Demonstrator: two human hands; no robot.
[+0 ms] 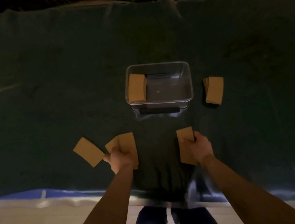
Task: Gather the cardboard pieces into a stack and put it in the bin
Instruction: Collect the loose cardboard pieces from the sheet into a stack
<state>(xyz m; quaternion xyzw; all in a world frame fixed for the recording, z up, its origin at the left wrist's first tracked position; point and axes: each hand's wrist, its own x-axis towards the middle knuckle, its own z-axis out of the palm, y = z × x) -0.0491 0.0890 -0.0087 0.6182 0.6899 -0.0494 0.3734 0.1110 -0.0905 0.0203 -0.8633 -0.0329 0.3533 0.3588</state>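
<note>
A clear plastic bin (pixel 186 78) stands mid-table with one brown cardboard stack (pixel 137 88) leaning in its left end. Another small stack (pixel 214 89) lies to the right of the bin. My left hand (pixel 120 158) grips a cardboard piece (pixel 127 142), with a second piece (pixel 112 144) fanned out behind it. A loose piece (pixel 89 151) lies just left of that hand. My right hand (pixel 200 147) grips a cardboard piece (pixel 186 145) at its right edge, near the table's front.
A dark green cloth (pixel 57 68) covers the table. Its front edge (pixel 97 188) runs close below my hands, with pale floor beyond. Dark clutter lies past the far edge at the top.
</note>
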